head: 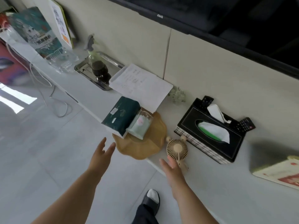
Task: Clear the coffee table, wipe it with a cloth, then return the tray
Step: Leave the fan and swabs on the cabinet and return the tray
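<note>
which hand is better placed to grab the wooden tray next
Left. The left hand is open with its fingertips almost at the tray rim, while the right hand is over by the fan.

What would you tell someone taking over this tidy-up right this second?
Left hand: open, empty, fingertips just short of the wooden tray.
Right hand: open, empty, beside the small fan.
Tray: at the front edge of the white shelf, carrying a green tissue pack and a glass cup.
Done: cannot tell; neither coffee table nor cloth is in view.
Left: probably carrying the tray back to the table.
</note>
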### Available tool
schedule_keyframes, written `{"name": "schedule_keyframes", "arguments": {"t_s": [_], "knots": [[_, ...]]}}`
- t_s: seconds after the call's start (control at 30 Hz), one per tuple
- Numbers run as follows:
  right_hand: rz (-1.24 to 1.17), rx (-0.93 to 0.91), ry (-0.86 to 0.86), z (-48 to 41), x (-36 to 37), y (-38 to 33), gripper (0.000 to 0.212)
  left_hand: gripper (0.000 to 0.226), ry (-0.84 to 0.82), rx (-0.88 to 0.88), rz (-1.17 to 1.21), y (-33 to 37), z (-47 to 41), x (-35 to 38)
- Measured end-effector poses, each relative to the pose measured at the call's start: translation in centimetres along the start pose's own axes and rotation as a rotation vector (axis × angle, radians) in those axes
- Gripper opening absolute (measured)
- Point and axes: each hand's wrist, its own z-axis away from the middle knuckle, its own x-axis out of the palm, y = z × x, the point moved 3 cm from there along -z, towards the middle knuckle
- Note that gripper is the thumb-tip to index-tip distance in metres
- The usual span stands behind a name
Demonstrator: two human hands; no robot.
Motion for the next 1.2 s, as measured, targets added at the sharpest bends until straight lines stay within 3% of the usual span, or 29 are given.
{"name": "schedule_keyframes", "arguments": {"t_s": [0.13, 0.3, 0.47, 0.67, 0.83, 1.0, 1.1, 1.2], "knots": [[-0.003, 0.025, 0.013, -5.0, 1.3, -2.6, 0.060, 0.047, 0.063, 0.060, -0.013, 2.3, -5.9, -1.2], [-0.060, 0.035, 0.078, -7.6, 2.4, -3.5, 0.069, 0.062, -0.027, 0.023, -0.004, 3.7, -11.1, -1.3], [-0.147, 0.111, 0.146, -8.3, 3.5, -3.2, 0.075, 0.068, -0.300, -0.079, 0.021, 4.2, -15.2, -1.1], [-0.199, 0.137, 0.202, -8.9, 4.6, -3.8, 0.078, 0.066, -0.570, -0.063, -0.018, 5.1, -17.2, 0.3], [0.068, -0.103, 0.539, -8.1, 5.9, -6.2, 0.071, 0.042, -0.496, -0.081, -0.117, 4.6, -17.6, 1.1], [0.068, -0.018, 0.326, -9.7, 8.8, -7.9, 0.079, 0.039, -0.442, -0.043, -0.155, 4.6, -17.3, 1.2], [-0.065, 0.069, 0.258, -11.0, 9.1, -8.1, 0.074, 0.040, -0.445, -0.022, -0.187, 4.6, -17.4, 1.4], [-0.024, 0.122, 0.209, -11.5, 8.9, -8.1, 0.062, 0.041, -0.427, 0.005, -0.213, 4.4, -17.4, 1.5]]}}
